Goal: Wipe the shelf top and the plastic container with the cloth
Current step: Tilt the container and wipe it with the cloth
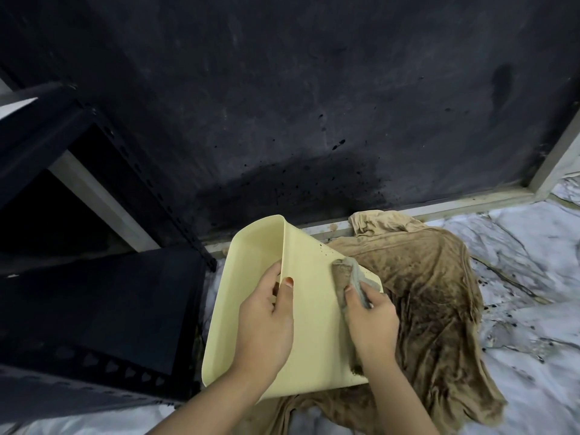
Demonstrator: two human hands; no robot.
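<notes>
A pale yellow plastic container (317,324) is held tilted above the floor, its open side turned left. My left hand (266,321) grips its rim, thumb on the outer wall and fingers inside. My right hand (370,321) presses a small grey-brown cloth (351,276) against the container's outer wall near its far corner. The black metal shelf (103,309) stands at the left, its dark top surface level with the container's lower left edge.
A large dirty brown fabric (439,293) lies crumpled on the marbled white floor (527,255) under and right of the container. A dark stained wall (282,105) rises behind, with a pale floor ledge (455,205) along its base.
</notes>
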